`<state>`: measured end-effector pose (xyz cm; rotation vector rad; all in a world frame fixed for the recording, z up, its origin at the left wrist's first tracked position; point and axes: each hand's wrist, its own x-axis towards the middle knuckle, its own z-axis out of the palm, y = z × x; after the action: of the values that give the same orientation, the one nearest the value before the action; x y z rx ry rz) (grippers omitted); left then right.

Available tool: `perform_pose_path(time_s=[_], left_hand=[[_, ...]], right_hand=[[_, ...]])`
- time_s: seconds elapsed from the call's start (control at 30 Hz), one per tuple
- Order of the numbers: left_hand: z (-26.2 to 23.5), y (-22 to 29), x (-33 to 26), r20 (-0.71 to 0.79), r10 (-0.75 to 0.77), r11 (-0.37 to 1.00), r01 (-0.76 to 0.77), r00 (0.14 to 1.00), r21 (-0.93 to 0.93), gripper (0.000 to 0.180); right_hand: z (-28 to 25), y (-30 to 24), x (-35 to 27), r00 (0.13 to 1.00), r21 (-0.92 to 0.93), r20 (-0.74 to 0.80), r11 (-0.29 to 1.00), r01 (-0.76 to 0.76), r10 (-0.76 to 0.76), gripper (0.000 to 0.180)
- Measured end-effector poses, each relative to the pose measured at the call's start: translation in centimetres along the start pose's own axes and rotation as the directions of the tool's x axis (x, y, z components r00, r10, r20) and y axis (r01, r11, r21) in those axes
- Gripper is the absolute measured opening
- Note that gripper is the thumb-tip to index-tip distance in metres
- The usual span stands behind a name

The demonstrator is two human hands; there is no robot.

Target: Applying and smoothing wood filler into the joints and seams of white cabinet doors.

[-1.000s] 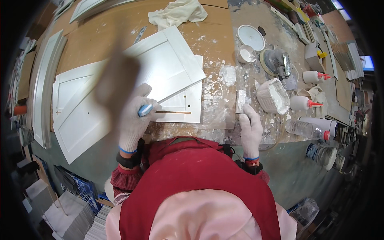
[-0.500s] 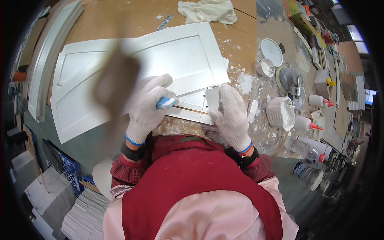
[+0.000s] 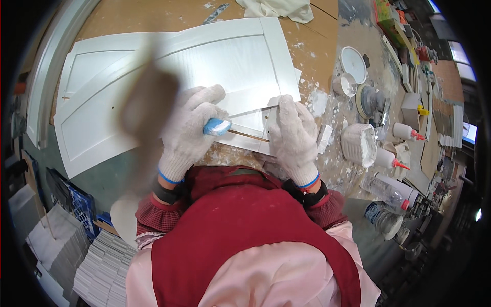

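White framed door panels lie overlapped on the table, the upper panel (image 3: 225,56) resting askew over a lower panel (image 3: 250,143). My left hand (image 3: 192,120), in a white knit glove, rests over the upper panel's near edge. Its fingers are closed on a small blue-and-white block (image 3: 217,127). My right hand (image 3: 294,133), gloved too, grips the upper panel's right corner with bent fingers. Between the hands, a narrow brown strip shows along the lower panel's frame. A blurred dark shape (image 3: 151,102) close to the camera hides part of the panels and of my left hand.
To the right stand a white tub (image 3: 358,145), glue bottles with red tips (image 3: 391,158), a round sander (image 3: 369,101) and a round white lid (image 3: 353,65). A cloth (image 3: 279,7) lies at the back. Long white boards (image 3: 53,71) stand at the left.
My right hand has shifted from the lower panel's right end up to the corner of the upper one. My left hand keeps the blue-and-white block. The view has shifted slightly.
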<state>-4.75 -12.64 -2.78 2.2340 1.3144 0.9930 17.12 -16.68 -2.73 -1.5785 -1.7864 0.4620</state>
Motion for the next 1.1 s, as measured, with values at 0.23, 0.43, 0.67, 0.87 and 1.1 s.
perform_pose_path(time_s=[0.23, 0.43, 0.67, 0.87, 1.1], left_hand=[[0.0, 0.2, 0.1, 0.023, -0.017, 1.0, 0.017, 1.0, 0.002, 0.018], [0.0, 0.3, 0.0, 0.026, -0.031, 1.0, 0.031, 0.999, 0.0, 0.017], [0.0, 0.3, 0.0, 0.025, -0.018, 1.0, 0.018, 1.0, 0.015, 0.018], [-0.1, 0.3, 0.0, 0.039, -0.036, 0.999, 0.035, 0.999, 0.028, 0.019], [-0.2, 0.4, 0.2, 0.059, -0.036, 0.999, 0.034, 0.998, 0.023, 0.02]], right_hand=[[0.7, 1.7, 0.5, 0.892, -0.211, -0.154, 0.896, 0.391, -0.426, 0.051], [-0.5, 1.3, -0.1, 0.935, -0.053, 0.058, 0.934, 0.353, -0.35, 0.052], [-1.4, 0.9, -1.2, 0.926, -0.14, 0.089, 0.915, 0.377, -0.368, 0.047], [-2.5, 0.7, 0.2, 0.929, -0.349, 0.323, 0.89, 0.295, -0.181, 0.049], [-1.6, 0.9, 0.5, 0.916, -0.347, 0.235, 0.852, 0.392, -0.325, 0.049]])
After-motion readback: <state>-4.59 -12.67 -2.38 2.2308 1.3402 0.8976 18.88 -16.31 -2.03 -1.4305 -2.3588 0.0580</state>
